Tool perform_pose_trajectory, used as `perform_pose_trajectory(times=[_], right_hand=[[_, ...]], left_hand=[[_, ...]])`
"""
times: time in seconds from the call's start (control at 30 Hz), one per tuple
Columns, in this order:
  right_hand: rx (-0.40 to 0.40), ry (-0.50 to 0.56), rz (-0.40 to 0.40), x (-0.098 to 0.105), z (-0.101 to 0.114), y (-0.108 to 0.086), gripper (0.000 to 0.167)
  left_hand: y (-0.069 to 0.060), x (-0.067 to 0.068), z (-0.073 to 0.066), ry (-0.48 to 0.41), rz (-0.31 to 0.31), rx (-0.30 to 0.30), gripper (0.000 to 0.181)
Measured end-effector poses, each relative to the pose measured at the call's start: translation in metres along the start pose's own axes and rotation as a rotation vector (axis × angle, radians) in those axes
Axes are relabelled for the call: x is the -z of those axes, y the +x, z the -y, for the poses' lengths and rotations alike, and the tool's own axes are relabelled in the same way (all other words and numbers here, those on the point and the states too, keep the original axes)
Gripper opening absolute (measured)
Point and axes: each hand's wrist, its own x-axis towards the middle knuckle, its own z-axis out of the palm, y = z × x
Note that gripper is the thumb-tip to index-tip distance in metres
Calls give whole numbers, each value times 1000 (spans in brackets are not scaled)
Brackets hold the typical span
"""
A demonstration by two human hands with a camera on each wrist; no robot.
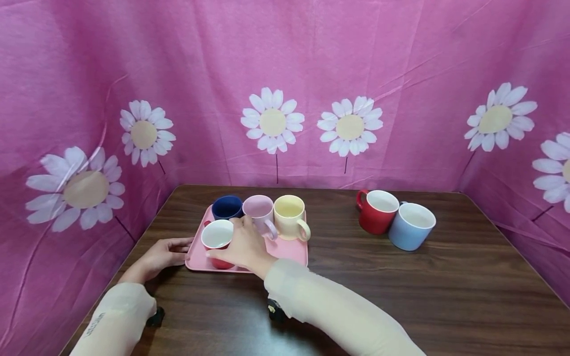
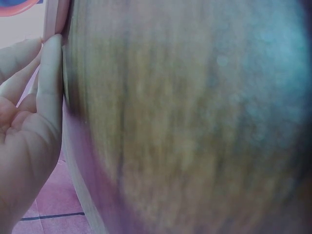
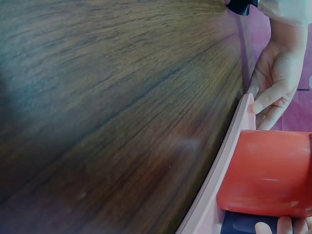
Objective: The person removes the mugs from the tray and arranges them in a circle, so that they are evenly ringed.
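Observation:
My right hand [image 1: 245, 244] grips a red mug [image 1: 221, 263] with a white inside, at the near left of a pink tray [image 1: 285, 252]. In the right wrist view the mug's red side [image 3: 273, 170] shows close up, its base at the tray. My left hand [image 1: 162, 257] holds the tray's left edge between thumb and fingers. Behind the held mug on the tray stand a dark blue mug [image 1: 227, 207], a lilac mug [image 1: 259, 207] and a pale yellow mug [image 1: 289, 212]. The dark blue mug is partly hidden.
Right of the tray, another red mug [image 1: 377, 217] and a light blue mug [image 1: 410, 232] stand upright, close together on the dark wooden table [image 1: 445, 296]. A pink cloth with daisies [image 1: 307, 49] hangs behind and at both sides.

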Motion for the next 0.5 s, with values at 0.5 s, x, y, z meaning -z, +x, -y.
perform_pose_trajectory(times=[0.5], right_hand=[[-32, 92, -81, -6, 3, 1, 72]], left_hand=[[-1, -1, 0, 3, -12, 12, 60]])
